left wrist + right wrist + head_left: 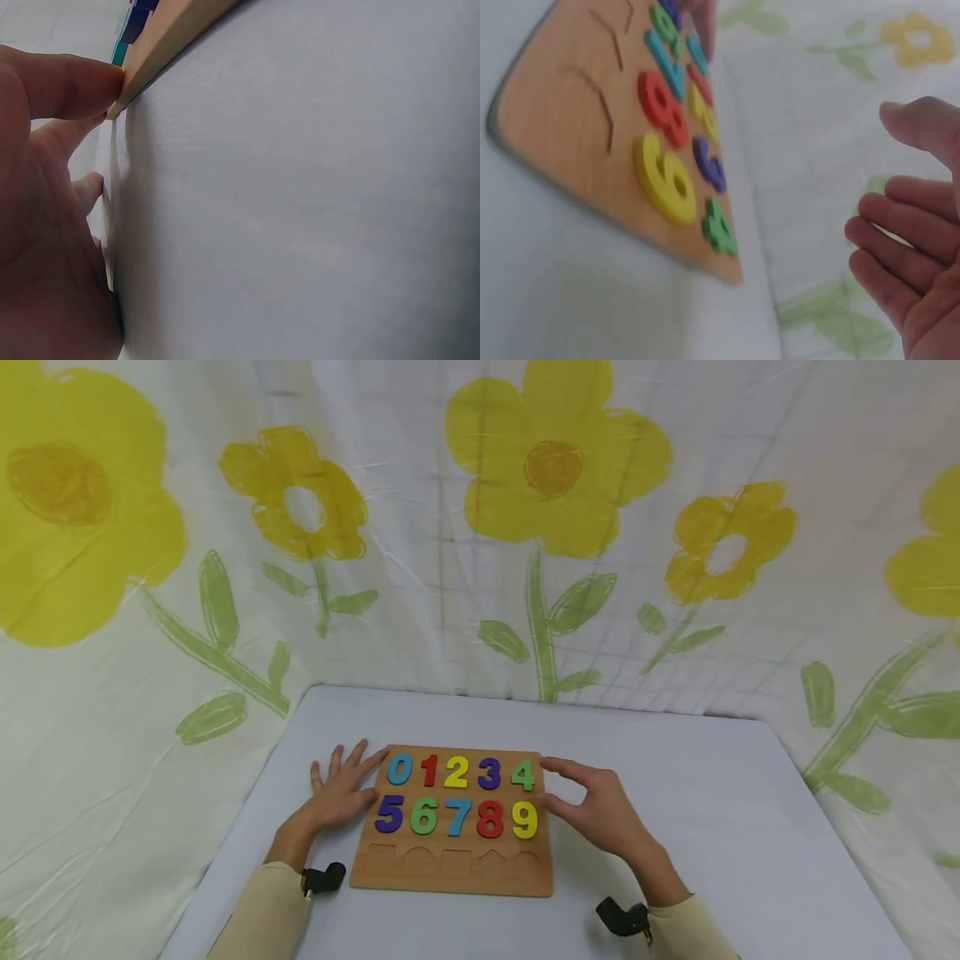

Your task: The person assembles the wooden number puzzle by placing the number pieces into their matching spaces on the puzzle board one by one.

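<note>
A wooden number puzzle board [450, 878] lies flat on the table, holding coloured digits 0 to 9 in two rows, with cut outlines along its lower strip. My left hand [339, 795] rests at the board's left side, fingers spread, thumb and index fingertip at its edge; the left wrist view shows the thumb [79, 86] against the wooden side. On the other side, my right hand [600, 810] is by the right edge near the green 4 [522, 775] and yellow 9 [525, 820], thumb and index apart. In the right wrist view its fingers [900, 232] are extended, holding nothing.
The white table [720, 827] extends around the board. Behind it hangs a pale curtain [405, 610] printed with yellow flowers. Each wrist carries a small black device, one by the left sleeve [324, 878] and one by the right sleeve [693, 927].
</note>
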Action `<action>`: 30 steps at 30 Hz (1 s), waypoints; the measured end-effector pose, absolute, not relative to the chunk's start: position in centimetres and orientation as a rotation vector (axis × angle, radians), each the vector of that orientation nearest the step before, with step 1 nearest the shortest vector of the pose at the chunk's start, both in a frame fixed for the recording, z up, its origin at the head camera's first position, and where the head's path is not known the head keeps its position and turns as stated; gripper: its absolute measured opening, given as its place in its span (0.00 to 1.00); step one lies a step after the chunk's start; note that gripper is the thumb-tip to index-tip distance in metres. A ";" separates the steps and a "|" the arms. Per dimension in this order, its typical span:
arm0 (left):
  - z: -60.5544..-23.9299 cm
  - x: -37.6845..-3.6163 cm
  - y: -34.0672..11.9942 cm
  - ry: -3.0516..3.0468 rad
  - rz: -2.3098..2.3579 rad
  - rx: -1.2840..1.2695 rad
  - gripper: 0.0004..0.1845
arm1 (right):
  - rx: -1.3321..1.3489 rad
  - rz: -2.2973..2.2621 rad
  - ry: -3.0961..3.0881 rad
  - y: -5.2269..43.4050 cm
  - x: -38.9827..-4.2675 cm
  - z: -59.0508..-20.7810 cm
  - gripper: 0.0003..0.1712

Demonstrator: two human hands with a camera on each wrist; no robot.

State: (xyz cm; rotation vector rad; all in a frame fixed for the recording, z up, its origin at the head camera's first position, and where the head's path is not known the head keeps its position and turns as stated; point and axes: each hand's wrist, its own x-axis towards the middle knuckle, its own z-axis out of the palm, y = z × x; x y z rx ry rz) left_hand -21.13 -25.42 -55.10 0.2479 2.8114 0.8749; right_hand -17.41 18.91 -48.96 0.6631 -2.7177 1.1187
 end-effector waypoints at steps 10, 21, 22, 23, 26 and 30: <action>-55.6 -21.1 -26.2 2.840 0.949 0.312 0.40 | 0.539 0.946 -2.749 24.6 -16.8 -49.5 0.29; -47.8 -19.1 -28.5 3.201 0.985 0.350 0.34 | 0.566 0.643 -2.575 27.9 -16.8 -45.8 0.36; -46.8 -18.8 -28.6 3.259 0.968 0.359 0.33 | 0.564 0.614 -2.552 28.2 -16.9 -45.5 0.39; -45.7 -18.4 -28.7 3.323 0.945 0.367 0.32 | 0.562 0.586 -2.533 28.4 -17.0 -45.1 0.42; -43.2 -17.4 -28.6 3.531 0.833 0.354 0.31 | 0.547 0.502 -2.485 28.8 -17.3 -44.7 0.50; -41.5 -16.6 -28.7 3.714 0.673 0.310 0.32 | 0.502 0.405 -2.484 29.1 -17.5 -45.6 0.53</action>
